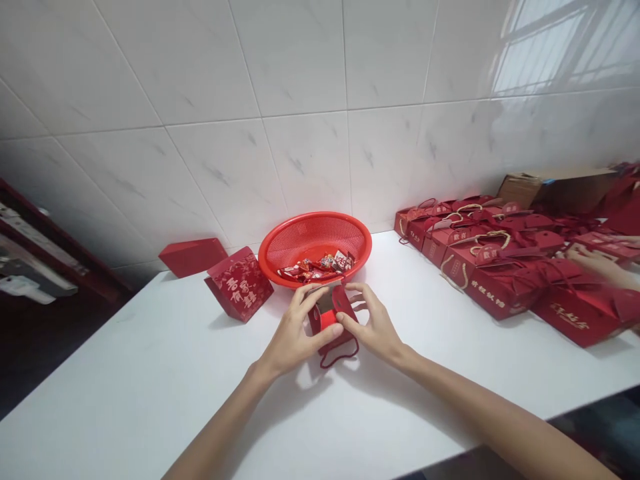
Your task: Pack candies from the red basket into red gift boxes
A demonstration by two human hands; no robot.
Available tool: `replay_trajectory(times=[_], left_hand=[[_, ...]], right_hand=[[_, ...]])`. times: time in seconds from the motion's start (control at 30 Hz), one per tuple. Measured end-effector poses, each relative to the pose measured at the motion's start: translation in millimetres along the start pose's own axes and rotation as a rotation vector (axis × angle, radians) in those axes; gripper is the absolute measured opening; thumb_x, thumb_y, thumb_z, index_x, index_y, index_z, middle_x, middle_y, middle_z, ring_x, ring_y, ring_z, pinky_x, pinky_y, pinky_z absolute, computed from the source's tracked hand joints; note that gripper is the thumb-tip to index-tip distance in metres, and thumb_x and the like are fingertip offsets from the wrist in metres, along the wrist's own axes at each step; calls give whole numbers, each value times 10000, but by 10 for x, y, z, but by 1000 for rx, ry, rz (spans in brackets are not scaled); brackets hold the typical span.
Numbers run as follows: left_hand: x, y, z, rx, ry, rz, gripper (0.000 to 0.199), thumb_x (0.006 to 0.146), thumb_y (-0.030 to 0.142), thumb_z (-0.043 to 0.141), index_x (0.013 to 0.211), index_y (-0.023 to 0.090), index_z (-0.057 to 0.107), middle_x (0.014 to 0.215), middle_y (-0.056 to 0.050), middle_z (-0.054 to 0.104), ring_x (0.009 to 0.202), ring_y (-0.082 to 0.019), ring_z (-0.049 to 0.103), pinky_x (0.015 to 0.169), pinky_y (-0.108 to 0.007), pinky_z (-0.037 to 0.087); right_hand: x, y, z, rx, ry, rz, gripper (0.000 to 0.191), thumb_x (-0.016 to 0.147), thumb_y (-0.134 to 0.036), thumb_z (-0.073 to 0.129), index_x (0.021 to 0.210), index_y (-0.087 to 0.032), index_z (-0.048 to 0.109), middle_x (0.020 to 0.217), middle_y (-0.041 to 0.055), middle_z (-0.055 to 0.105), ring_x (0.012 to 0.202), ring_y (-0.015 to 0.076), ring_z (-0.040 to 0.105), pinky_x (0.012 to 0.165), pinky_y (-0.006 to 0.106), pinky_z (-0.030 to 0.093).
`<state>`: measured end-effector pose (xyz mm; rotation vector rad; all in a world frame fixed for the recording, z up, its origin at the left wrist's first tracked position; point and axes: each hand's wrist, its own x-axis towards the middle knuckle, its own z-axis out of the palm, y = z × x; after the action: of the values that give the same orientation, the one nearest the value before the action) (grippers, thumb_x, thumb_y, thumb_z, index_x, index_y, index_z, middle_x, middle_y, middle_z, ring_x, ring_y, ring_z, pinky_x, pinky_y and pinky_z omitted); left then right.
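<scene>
Between my two hands is a small red gift box (pixel 341 341), its top flaps raised and its inside partly showing. My left hand (pixel 293 337) grips the box's left side, thumb across the near edge. On the other side, my right hand (pixel 377 323) holds the upright flap with its thumb near the middle. A dark red cord handle (pixel 341 360) loops out toward me onto the table. Just behind the box, a red plastic basket (pixel 365 248) holds wrapped candies (pixel 320 268). My fingers hide part of the box.
Left of the basket stand a printed red box (pixel 240 288) and a plain red box (pixel 193 259). Many red gift boxes with cord handles (pixel 480 280) crowd the right side. Beyond them sits a cardboard carton (pixel 520 190). Another person's blurred hand (pixel 597 265) reaches among the boxes.
</scene>
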<state>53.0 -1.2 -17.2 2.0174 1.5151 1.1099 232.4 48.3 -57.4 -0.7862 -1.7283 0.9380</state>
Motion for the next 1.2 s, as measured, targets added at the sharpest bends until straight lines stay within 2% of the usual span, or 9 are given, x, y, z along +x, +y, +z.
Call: replay_trajectory(times=[0.13, 0.27, 0.33, 0.47, 0.6, 0.83, 0.97, 1.1, 1.2], left_hand=[[9, -138, -13, -215, 125, -157, 398, 901, 488, 585, 1176, 229, 711, 1303, -104, 627, 1269, -277, 575, 1035, -410, 503], [-40, -177, -15, -428, 196, -350, 385, 789, 465, 701, 1066, 205, 757, 1202, -91, 711, 1139, -283, 647, 959, -378, 529], [-57, -159, -6, -533, 227, -439, 399, 753, 481, 739, 1029, 194, 767, 1047, -78, 756, 1007, -263, 685, 902, -355, 537], [-73, -138, 30, -668, 294, -494, 411, 676, 520, 807, 899, 176, 786, 859, -56, 760, 864, -233, 683, 833, -317, 530], [-118, -205, 71, -691, 346, -526, 348, 656, 472, 836, 814, 167, 779, 852, -54, 751, 824, -220, 666, 779, -292, 516], [-182, -270, 78, -918, 333, -637, 383, 589, 280, 790, 955, 174, 756, 906, -63, 751, 830, -237, 683, 765, -309, 517], [-188, -269, 45, -1076, 332, -712, 427, 580, 244, 686, 994, 166, 757, 976, -70, 758, 842, -248, 690, 770, -327, 522], [-189, -313, -7, -1073, 343, -709, 443, 525, 196, 611, 929, 157, 790, 1116, -70, 744, 964, -271, 658, 796, -314, 513], [-194, -377, -53, -1092, 281, -721, 493, 499, 175, 579, 940, 167, 799, 1120, -71, 743, 1058, -300, 626, 810, -320, 503]], right_hand=[[67, -9, -54, 2, 11, -14, 306, 930, -249, 464, 1232, -231, 510, 1159, 83, 657, 913, 192, 664, 737, 335, 559], [89, 62, -99, -50, 39, -118, 355, 923, -145, 378, 1202, -232, 580, 1214, 90, 653, 1089, 217, 638, 929, 394, 525], [80, 107, -93, -70, 5, -155, 368, 893, -102, 371, 1104, -236, 642, 1264, 89, 633, 1193, 229, 603, 1003, 409, 493], [5, 101, -41, -102, -86, -165, 323, 925, -139, 403, 1010, -243, 697, 1333, 99, 597, 1210, 246, 613, 1008, 401, 503], [-123, 80, -6, -133, -168, -196, 271, 983, -251, 449, 1127, -288, 676, 1291, 104, 624, 1144, 234, 663, 932, 326, 561], [-239, 271, -17, -245, -221, -282, 360, 940, -320, 582, 1297, -348, 619, 1461, 115, 532, 1228, 271, 641, 966, 321, 565], [-231, 236, -17, -276, -267, -284, 393, 870, -364, 688, 1258, -315, 648, 1468, 133, 531, 1244, 297, 630, 955, 334, 570], [-222, 110, -31, -241, -293, -189, 338, 854, -352, 691, 1182, -274, 666, 1522, 149, 465, 1306, 309, 579, 993, 357, 536], [-203, 44, -72, -181, -346, -145, 331, 842, -329, 686, 1162, -260, 637, 1565, 154, 404, 1365, 314, 521, 1030, 374, 509]])
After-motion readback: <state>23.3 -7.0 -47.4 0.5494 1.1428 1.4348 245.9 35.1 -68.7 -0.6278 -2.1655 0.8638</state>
